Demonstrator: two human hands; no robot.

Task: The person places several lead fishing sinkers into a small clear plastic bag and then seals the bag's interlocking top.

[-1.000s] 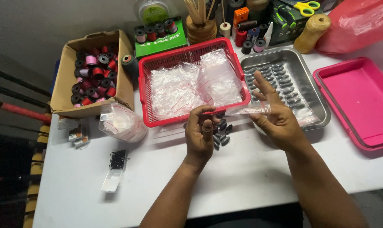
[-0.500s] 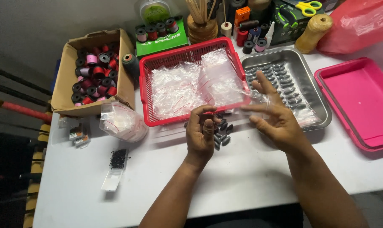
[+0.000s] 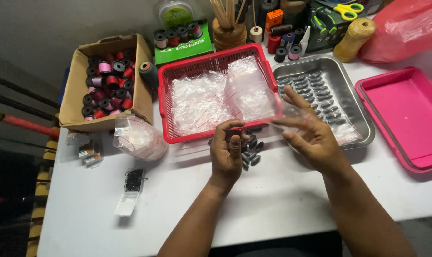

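Head view: the right hand pinches a small clear plastic zip bag at its fingertips; flimsy and slippery, best held by its mouth edge. Beside it, the left hand curls over dark oval lead weights, apparently heavy.

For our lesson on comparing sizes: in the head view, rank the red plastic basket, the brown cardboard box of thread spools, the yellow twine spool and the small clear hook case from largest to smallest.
1. Red plastic basket
2. Brown cardboard box of thread spools, nearly alike; unsure
3. Yellow twine spool
4. Small clear hook case
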